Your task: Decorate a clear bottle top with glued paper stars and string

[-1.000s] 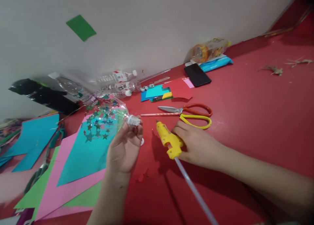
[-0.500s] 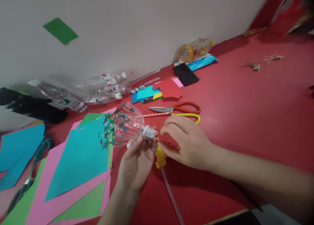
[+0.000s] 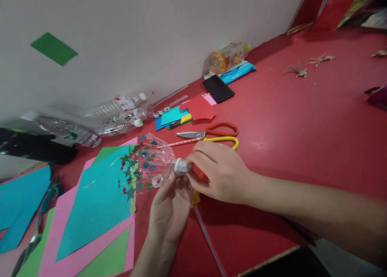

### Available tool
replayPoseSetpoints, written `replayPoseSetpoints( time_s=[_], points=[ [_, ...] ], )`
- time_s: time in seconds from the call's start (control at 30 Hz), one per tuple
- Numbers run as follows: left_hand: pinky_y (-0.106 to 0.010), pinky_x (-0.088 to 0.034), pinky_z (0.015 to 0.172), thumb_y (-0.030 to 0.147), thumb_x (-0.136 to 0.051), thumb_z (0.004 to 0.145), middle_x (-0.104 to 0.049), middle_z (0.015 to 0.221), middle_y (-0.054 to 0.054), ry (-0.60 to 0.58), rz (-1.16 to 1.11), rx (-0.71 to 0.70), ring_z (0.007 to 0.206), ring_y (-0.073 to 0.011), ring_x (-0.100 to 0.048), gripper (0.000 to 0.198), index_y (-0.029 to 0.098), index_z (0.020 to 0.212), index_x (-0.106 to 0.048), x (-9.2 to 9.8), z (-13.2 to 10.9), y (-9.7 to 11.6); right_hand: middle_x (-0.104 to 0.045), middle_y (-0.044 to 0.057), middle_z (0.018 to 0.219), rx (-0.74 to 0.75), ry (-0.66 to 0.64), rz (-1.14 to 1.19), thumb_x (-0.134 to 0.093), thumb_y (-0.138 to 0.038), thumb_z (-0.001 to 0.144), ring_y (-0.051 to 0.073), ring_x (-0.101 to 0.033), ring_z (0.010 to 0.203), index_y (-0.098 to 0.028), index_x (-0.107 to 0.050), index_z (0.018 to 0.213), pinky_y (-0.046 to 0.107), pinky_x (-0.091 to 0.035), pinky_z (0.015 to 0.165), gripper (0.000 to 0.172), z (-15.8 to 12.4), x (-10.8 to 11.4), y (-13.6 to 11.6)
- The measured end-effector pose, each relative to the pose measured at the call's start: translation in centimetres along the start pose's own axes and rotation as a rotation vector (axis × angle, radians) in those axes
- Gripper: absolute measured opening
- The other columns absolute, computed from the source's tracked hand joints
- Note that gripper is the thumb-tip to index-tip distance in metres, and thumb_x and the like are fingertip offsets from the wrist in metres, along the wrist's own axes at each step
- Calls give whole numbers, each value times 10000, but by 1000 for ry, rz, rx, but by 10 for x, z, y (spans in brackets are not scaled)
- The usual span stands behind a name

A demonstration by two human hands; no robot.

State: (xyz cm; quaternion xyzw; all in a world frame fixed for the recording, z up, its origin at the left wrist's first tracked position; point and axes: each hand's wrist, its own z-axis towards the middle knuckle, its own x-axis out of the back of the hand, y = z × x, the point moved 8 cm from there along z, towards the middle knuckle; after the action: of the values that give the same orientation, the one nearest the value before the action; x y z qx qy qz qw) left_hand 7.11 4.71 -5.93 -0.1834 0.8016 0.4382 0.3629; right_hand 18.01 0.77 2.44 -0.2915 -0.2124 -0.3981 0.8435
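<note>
My left hand [image 3: 172, 204] is closed around the neck of a cut-off clear plastic bottle top [image 3: 155, 158], its flared skirt pointing left. Red, green and blue stars dot the skirt, and a white ring [image 3: 179, 165] circles the neck. My right hand [image 3: 219, 168] pinches the mouth end of the neck between thumb and fingers. Partly hidden beneath the hands is a yellow and orange tool [image 3: 196, 198], with a long translucent stick [image 3: 210, 242] running from it toward the front edge. Just beyond the right hand lie scissors [image 3: 211, 133] with red and yellow handles.
Sheets of blue, pink and green paper [image 3: 96, 204] spread at left, beside green-handled pliers [image 3: 38, 224]. Several plastic bottles [image 3: 117, 128] lie along the wall. Farther back are red card [image 3: 199, 108], a black phone [image 3: 218, 88] and a bottle with orange contents [image 3: 226, 59].
My right hand has moved left, its fingers closing from apart onto the mouth of the bottle top. The camera view has shifted slightly to the right.
</note>
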Motion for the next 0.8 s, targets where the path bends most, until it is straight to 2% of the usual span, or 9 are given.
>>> replayPoseSetpoints(
  time_s=[0.17,0.4,0.8],
  points=[
    [-213,-576,782,45,-533,830,-775,828,-33,27,-19,-3,804,-133,-726,218,142,838,-728,2,0,-1,-618,79,819,11,5,-1,-491,-172,859,198,-539,755,-129,-614,851,308,-420,643,131,0,0,-1],
    [-218,-575,773,67,-466,870,-775,806,-42,93,-48,12,773,-130,-725,275,138,829,-729,7,-1,-3,-614,72,806,49,4,-20,-457,-159,881,194,-525,754,-136,-607,843,310,-398,641,157,0,-1,-4],
    [-215,-562,832,89,-505,877,-788,889,-28,-30,-11,68,869,-127,-730,250,191,863,-733,1,-2,-5,-594,69,790,10,-13,14,-451,-175,870,188,-507,741,-145,-585,816,305,-403,638,148,1,1,-1]
  ],
)
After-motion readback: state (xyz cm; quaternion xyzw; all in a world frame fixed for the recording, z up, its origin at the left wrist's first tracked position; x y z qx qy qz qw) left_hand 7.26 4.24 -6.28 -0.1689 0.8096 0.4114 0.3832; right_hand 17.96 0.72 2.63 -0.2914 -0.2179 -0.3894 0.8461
